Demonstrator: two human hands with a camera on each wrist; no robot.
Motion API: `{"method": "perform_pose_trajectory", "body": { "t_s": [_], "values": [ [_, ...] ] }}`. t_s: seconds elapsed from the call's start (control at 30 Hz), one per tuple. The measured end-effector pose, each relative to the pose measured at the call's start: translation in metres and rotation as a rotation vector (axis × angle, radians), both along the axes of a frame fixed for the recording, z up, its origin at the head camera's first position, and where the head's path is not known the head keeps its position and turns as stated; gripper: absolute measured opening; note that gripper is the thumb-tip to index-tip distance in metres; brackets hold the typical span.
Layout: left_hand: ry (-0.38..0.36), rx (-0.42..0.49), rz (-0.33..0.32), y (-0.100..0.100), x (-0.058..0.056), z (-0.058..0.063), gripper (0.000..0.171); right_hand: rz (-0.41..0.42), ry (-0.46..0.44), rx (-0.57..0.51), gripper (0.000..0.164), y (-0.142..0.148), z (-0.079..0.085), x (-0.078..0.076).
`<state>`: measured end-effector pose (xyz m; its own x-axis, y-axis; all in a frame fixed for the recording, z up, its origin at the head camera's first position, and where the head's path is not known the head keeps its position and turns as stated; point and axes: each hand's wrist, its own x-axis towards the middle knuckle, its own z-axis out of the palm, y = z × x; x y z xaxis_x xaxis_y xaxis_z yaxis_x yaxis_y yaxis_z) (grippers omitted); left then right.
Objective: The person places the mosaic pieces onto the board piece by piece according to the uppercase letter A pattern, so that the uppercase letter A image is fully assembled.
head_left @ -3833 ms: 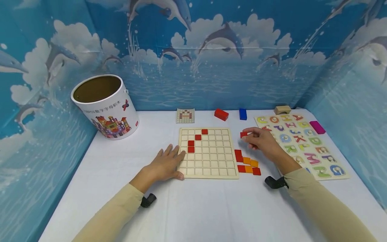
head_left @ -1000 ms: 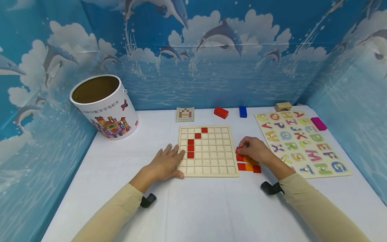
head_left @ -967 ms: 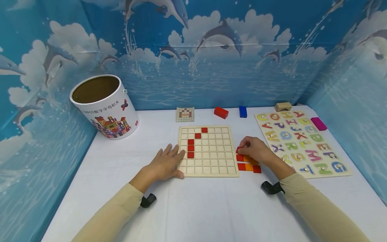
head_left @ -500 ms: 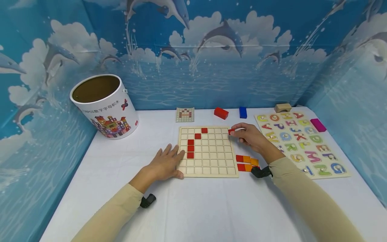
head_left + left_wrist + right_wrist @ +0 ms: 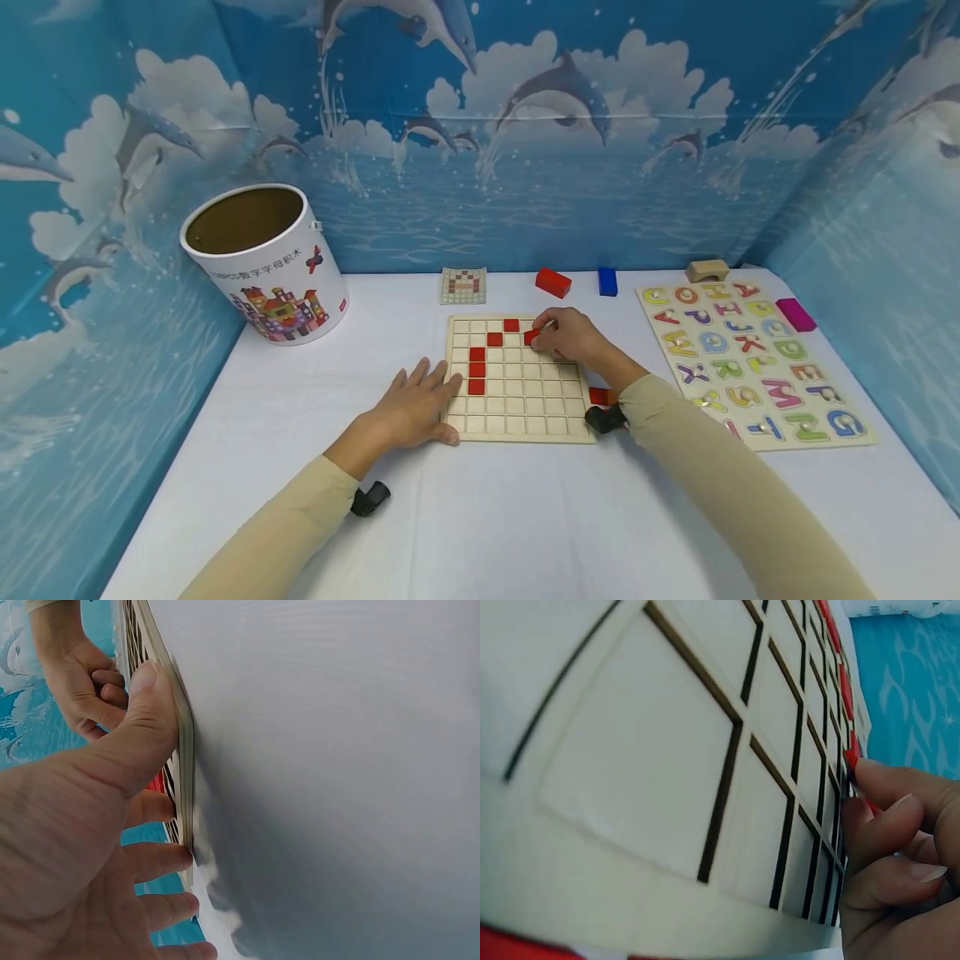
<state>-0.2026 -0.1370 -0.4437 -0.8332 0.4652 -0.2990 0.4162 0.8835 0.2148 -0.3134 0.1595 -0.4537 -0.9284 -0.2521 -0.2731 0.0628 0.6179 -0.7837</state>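
My left hand (image 5: 416, 407) rests at the left edge of a wooden grid board (image 5: 525, 427), its fingers straight and spread; in the left wrist view the thumb (image 5: 154, 712) lies along the board's edge. Thumb and fingers of my right hand (image 5: 576, 337) pinch a small red square tile (image 5: 531, 337) over the second row, right of centre. One red tile (image 5: 511, 325) sits in the top row, another (image 5: 494, 339) diagonally below it, and three stacked in a column, the middle red tile (image 5: 477, 369) among them. Loose red and orange tiles, including a red one (image 5: 597, 396), lie right of the board, partly hidden by my right wrist.
A pattern card (image 5: 463, 286) lies behind the board. A red block (image 5: 553, 282), a blue block (image 5: 607, 282) and a wooden arch block (image 5: 707, 270) line the back. An alphabet puzzle board (image 5: 708, 362) and magenta block (image 5: 796, 315) are at right, a large bucket (image 5: 273, 292) at left.
Since the oldest frame, a third red tile has joined the column. My right hand then took another red tile from the loose ones and carried it left over the board. My left hand stayed put.
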Motion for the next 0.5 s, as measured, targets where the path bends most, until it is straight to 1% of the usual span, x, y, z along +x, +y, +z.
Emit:
{"method": "perform_pose_trajectory", "body": {
  "t_s": [0.1,0.17,0.23,0.37,0.43,0.5],
  "values": [
    [0.001,0.012,-0.001,0.000,0.000,0.000,0.099,0.031,0.061,0.101,0.024,-0.004,0.000,0.000],
    [0.002,0.013,-0.001,0.000,0.000,0.000,0.100,0.041,0.081,0.139,0.024,-0.006,0.000,0.001],
    [0.001,0.007,0.001,0.000,0.000,-0.001,0.100,0.051,0.094,0.153,0.024,-0.006,0.001,0.002],
    [-0.002,0.001,0.006,-0.001,0.000,-0.001,0.101,0.035,0.120,0.130,0.031,0.000,0.006,0.006],
    [-0.004,-0.005,0.006,0.000,-0.001,-0.001,0.101,0.018,0.134,0.104,0.035,0.010,0.013,0.012],
    [-0.005,-0.006,0.007,0.000,-0.001,-0.002,0.101,-0.005,0.128,0.071,0.038,0.024,0.020,0.020]
  ]
}}
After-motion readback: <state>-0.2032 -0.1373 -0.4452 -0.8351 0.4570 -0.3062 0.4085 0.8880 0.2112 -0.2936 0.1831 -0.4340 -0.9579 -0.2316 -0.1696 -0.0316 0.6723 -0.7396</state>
